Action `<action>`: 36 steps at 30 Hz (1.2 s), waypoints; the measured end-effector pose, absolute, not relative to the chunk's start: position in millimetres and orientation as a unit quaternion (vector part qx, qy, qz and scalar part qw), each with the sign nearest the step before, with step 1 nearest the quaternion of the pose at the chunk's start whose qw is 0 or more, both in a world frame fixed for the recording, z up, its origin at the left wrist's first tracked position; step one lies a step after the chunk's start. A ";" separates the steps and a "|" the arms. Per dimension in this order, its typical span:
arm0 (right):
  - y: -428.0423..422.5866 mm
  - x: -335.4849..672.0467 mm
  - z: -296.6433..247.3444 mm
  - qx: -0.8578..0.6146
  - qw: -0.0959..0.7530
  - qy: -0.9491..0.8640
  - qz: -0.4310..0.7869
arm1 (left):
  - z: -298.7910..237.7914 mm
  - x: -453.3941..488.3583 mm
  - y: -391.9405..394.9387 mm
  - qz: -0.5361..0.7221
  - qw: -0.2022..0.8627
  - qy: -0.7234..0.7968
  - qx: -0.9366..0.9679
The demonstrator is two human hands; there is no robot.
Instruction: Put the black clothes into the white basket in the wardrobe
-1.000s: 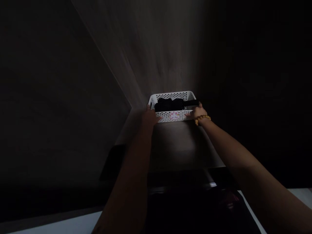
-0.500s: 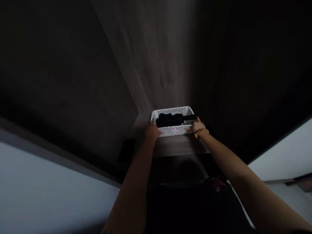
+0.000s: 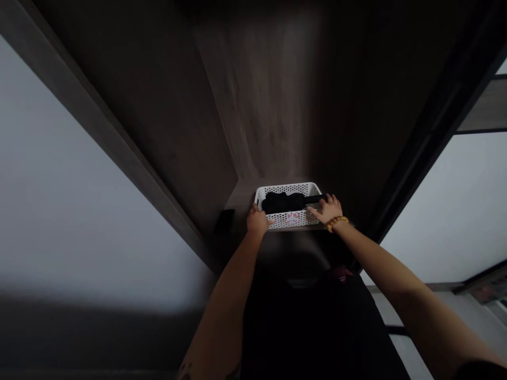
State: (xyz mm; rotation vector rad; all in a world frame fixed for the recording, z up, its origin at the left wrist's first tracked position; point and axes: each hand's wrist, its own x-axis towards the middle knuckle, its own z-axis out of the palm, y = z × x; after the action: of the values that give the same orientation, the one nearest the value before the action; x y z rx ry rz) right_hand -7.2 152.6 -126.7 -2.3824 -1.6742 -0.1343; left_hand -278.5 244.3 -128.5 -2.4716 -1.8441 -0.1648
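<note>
A white perforated plastic basket [image 3: 276,221] with a pink-and-white sticker on its front sits at the front edge of a dark wooden shelf. Inside lies a black bundle [image 3: 283,202] with a straight dark handle pointing right, resembling a folded umbrella. My left hand [image 3: 258,220] grips the front left corner, thumb along the front wall. At the right end, my right hand [image 3: 328,209], with a yellow bead bracelet at the wrist, clasps the corner. Its thumb presses the front and its fingers reach over the rim by the handle; some fingertips are hidden.
Dark wood panels [image 3: 269,105] enclose the shelf at the back and both sides. A small black object [image 3: 225,220] lies left of the basket. Pale surfaces [image 3: 99,184] flank the cabinet, and a dark frame edge [image 3: 428,153] runs along the right.
The basket has slid toward me, from further back on the shelf to its front edge, with both hands on it. The camera view has shifted, showing more of both sides.
</note>
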 end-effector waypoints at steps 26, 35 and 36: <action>-49.9 -10.6 -135.9 -0.549 0.290 -0.779 0.081 | -130.9 -321.7 213.0 -0.287 -0.021 -0.558 -0.778; -183.6 -72.8 -271.9 -0.601 -0.009 -0.772 0.206 | -196.1 -340.4 -14.6 -0.147 -0.202 -0.305 -0.919; -187.6 -71.3 -269.8 -0.597 0.002 -0.778 0.195 | -205.8 -336.7 -42.9 -0.071 -0.236 -0.280 -0.928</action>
State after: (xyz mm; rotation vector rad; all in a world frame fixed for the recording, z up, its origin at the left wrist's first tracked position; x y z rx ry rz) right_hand -71.3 -187.6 -269.8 -1.8744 -2.4414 0.6110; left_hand -336.7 -42.9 -205.8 -3.4533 -1.0437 -0.2647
